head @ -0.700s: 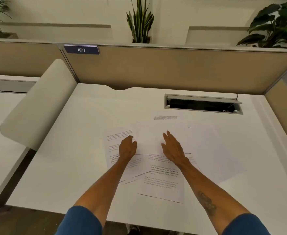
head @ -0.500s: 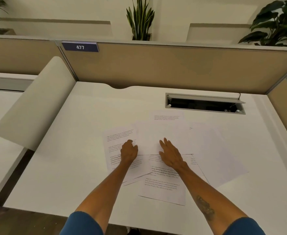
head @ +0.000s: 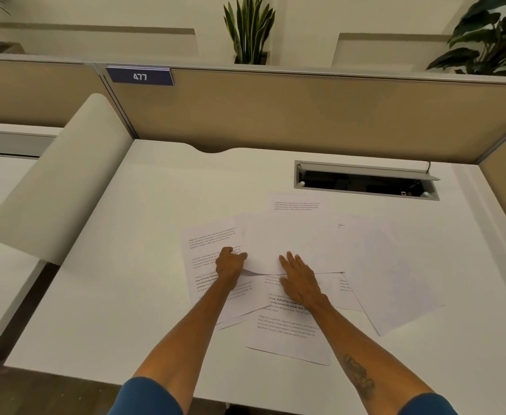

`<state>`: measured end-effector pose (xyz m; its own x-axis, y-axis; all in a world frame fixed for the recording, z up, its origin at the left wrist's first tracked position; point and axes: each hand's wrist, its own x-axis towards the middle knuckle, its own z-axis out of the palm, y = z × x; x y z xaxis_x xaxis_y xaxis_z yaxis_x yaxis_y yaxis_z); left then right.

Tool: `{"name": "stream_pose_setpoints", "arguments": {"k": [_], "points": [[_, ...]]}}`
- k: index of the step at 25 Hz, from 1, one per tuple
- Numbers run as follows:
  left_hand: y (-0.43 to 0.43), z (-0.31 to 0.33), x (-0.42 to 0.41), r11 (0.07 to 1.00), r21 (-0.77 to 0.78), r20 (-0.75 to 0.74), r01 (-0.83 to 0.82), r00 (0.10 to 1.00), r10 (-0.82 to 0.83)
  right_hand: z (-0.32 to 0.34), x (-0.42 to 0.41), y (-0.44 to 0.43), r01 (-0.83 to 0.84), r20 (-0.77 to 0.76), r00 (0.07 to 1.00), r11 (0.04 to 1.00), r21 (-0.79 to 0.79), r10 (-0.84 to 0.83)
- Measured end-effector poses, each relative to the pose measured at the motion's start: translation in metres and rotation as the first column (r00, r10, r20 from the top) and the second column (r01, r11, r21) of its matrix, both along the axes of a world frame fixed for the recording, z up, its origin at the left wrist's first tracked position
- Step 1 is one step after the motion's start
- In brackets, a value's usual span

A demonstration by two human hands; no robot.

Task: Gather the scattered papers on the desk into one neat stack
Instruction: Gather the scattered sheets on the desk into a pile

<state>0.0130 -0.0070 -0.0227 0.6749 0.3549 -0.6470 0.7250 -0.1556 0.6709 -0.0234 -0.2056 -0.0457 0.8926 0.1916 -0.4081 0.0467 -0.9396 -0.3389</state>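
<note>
Several white printed papers lie overlapping in the middle of the white desk [head: 144, 295]. A mostly blank top sheet [head: 290, 238] covers a text sheet on the left [head: 210, 241], a near sheet [head: 287, 333], a faint sheet on the right [head: 395, 274] and a far sheet [head: 296, 202]. My left hand [head: 230, 263] is curled on the top sheet's lower left corner, which is raised slightly with a shadow under it. My right hand [head: 298, 277] rests flat, fingers spread, on that sheet's lower edge.
An open cable hatch [head: 365, 181] is set into the desk behind the papers. Tan partition panels [head: 275, 115] close off the back and right side. A curved white divider [head: 57, 181] stands at the left edge, with a neighbouring desk beyond it.
Both hands have drawn back toward me along the top sheet. My left fingers have curled onto its corner and the lower edge has lifted off the papers beneath.
</note>
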Motion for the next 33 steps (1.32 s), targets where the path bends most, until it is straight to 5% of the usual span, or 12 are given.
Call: {"name": "stream_pose_setpoints", "arguments": {"k": [4,8,14,21,27,33], "points": [[-0.005,0.011,-0.001,0.990,0.087,0.014,0.115,0.993,-0.117,0.002,-0.002,0.002,0.018,0.043,0.999,1.000,0.024,-0.019],[-0.013,0.033,0.011,0.976,-0.152,0.090,0.156,0.986,-0.143,0.003,0.002,0.000,0.074,0.219,0.972,0.995,0.072,-0.088],[-0.024,0.079,0.036,0.900,-0.403,0.278,0.166,0.959,-0.052,0.047,0.034,-0.002,0.137,0.391,0.865,0.898,0.418,-0.314],[-0.026,0.077,0.036,0.984,-0.170,0.405,0.061,0.914,0.013,0.135,0.072,-0.019,0.208,0.038,0.926,0.592,0.779,-0.375],[-0.024,0.080,0.030,0.914,-0.360,0.466,0.185,0.885,0.005,0.143,0.073,-0.051,0.383,-0.271,0.870,0.219,0.897,-0.413],[-0.030,0.066,0.029,0.902,-0.361,0.476,0.238,0.878,-0.041,0.109,0.065,-0.068,0.498,-0.348,0.779,0.177,0.849,-0.522]]}}
